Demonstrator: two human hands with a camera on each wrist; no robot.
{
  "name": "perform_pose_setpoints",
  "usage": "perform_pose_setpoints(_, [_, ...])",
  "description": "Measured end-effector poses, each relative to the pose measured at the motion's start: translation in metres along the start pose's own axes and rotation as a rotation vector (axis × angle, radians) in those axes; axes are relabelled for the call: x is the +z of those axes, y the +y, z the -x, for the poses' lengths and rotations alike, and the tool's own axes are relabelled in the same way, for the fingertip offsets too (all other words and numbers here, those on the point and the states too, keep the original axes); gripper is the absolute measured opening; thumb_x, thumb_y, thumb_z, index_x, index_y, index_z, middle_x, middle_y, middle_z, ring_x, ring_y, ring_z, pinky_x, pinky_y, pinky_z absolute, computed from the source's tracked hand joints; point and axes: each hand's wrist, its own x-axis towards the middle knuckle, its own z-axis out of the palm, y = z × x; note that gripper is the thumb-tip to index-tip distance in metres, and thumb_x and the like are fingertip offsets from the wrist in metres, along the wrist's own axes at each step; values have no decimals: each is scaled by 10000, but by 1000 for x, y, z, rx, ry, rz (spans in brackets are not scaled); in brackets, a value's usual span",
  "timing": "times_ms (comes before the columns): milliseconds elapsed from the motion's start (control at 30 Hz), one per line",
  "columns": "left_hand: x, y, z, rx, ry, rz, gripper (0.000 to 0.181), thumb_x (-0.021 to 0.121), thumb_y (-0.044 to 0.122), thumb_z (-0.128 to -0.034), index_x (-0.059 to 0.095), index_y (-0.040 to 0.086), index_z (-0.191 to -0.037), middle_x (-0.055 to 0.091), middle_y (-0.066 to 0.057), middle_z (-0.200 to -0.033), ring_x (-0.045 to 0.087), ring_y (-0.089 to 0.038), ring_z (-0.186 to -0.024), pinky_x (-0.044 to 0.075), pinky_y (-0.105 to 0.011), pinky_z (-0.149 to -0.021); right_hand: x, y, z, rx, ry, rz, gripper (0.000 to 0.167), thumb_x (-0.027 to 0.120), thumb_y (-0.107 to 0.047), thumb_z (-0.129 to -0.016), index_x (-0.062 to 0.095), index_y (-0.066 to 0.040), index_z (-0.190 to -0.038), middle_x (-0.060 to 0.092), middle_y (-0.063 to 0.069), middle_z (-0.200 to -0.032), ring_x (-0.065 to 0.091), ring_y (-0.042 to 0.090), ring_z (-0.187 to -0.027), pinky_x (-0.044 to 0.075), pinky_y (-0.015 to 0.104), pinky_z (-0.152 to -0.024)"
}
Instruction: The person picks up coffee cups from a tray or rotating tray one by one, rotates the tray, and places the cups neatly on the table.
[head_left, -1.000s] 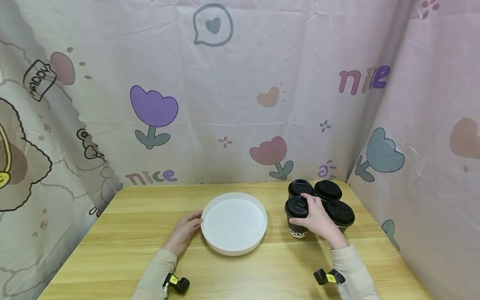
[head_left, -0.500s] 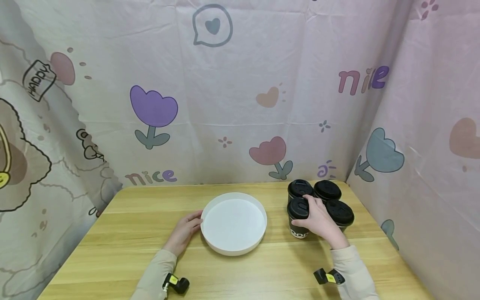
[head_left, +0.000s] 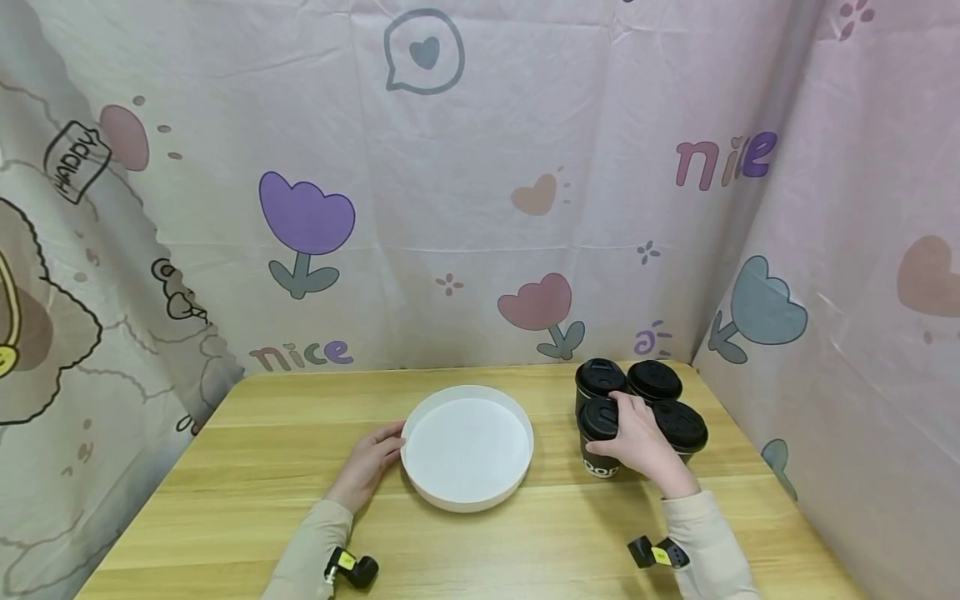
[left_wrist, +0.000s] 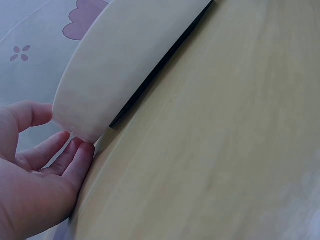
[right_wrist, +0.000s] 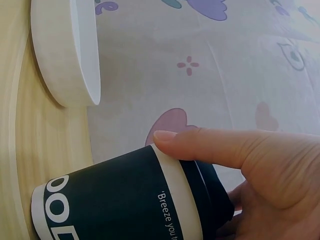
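In the head view, the right hand (head_left: 641, 437) grips a black lidded paper coffee cup (head_left: 597, 454) near its top, the thumb on the near side and fingers over the far side. The right wrist view shows the thumb against the pale band of this cup (right_wrist: 115, 195), below its black lid. At the middle of the table stands a round white tray (head_left: 468, 450) with a low wall. Its left side is touched by the fingertips of the left hand (head_left: 367, 467). In the left wrist view, loosely bent fingers rest against the tray's outer wall (left_wrist: 120, 55).
Three other black-lidded cups crowd round the gripped one: one behind it (head_left: 600, 379), one at the back right (head_left: 656, 381) and one at the right (head_left: 680, 427). Wooden table (head_left: 247, 467) ends at a patterned curtain (head_left: 442, 208) behind and beside it.
The gripped cup has shifted slightly to the right, closer to the other cups, along with the right thumb. The left hand and the tray have stayed in place.
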Motion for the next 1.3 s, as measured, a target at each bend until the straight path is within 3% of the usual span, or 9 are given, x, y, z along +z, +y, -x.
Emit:
perform_pose_setpoints(333, [0, 0, 2, 4, -7, -13, 473, 539, 77, -952, 463, -13, -1410, 432, -179, -1498, 445, -244, -1331, 489, -192, -963, 0, -1, 2, -15, 5, 11, 945, 821, -223, -736, 287, 72, -1459, 309, 382, -1436, 251, 562, -1338, 300, 684, -1086])
perform_pose_setpoints(667, [0, 0, 2, 15, -20, -5, 469, 527, 72, -959, 452, -25, -1412, 421, -191, -1501, 443, -250, -1335, 497, -182, -958, 0, 1, 2, -84, 30, 44, 895, 825, -212, -730, 355, 71, -1437, 370, 348, -1414, 300, 539, -1327, 304, 687, -1080])
perform_pose_setpoints(1300, [0, 0, 1, 2, -9, -8, 471, 520, 65, -957, 450, -22, -1415, 425, -188, -1498, 447, -243, -1328, 497, -190, -953, -5, 5, 0, -79, 14, 40, 900, 817, -176, -730, 335, 47, -1457, 358, 361, -1416, 286, 550, -1322, 311, 706, -1057])
